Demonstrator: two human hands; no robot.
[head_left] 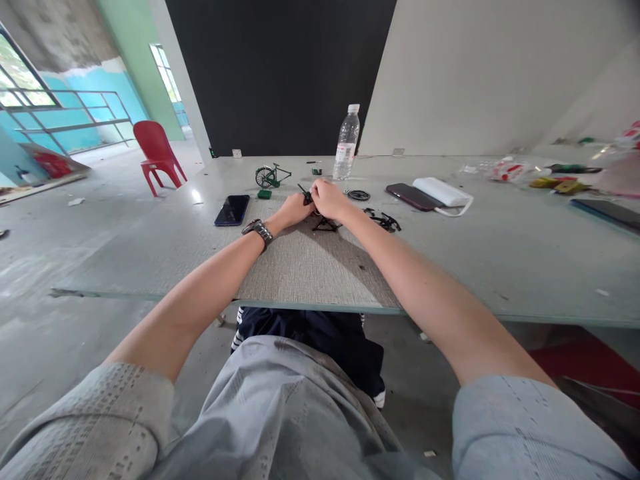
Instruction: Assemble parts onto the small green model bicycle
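Note:
My left hand and my right hand meet over the table, fingers closed round a small dark green model bicycle part. The fingers hide most of it, and a thin stem points up to the left. Just below the hands lies a black part with thin struts. Beyond my left hand stands a partly built green model bicycle with one wheel showing, and a small green block near it. To the right of my right hand are a loose black wheel and several black parts.
A water bottle stands behind the hands. A phone lies at left; a dark phone and a white power bank lie at right. Farther right are plastic wrapping and yellow items. A red chair stands beyond the table.

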